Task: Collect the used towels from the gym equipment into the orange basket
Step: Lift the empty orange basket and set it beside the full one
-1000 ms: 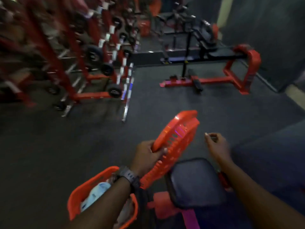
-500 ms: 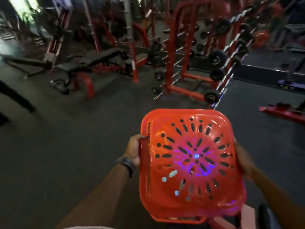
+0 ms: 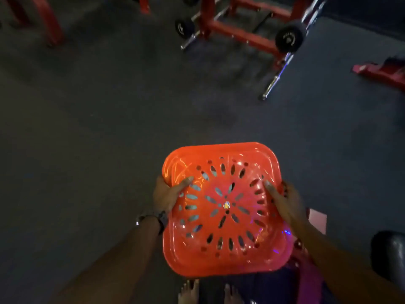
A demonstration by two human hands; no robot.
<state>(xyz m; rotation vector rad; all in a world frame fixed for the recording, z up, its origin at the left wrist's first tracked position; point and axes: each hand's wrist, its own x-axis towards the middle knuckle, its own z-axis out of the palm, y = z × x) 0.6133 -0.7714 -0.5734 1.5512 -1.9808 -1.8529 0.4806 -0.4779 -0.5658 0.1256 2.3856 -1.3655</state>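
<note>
The orange basket's perforated square lid (image 3: 223, 207) lies flat below me, seen from above. Pale patches show through its slots; the basket body and any towels under it are hidden. My left hand (image 3: 168, 195) grips the lid's left edge with the thumb on top. My right hand (image 3: 285, 201) grips the right edge the same way. A watch sits on my left wrist.
A red barbell rack (image 3: 238, 29) with a black-weighted bar (image 3: 289, 38) stands ahead on the dark floor. A red machine base (image 3: 381, 72) is at right, a black pad (image 3: 388, 253) at lower right, a red post (image 3: 49, 20) at upper left. Bare feet (image 3: 190, 291) show below.
The view has tilted down toward the floor. The lid, held only by my left hand a second ago, is now held by both hands, with both thumbs on its top.
</note>
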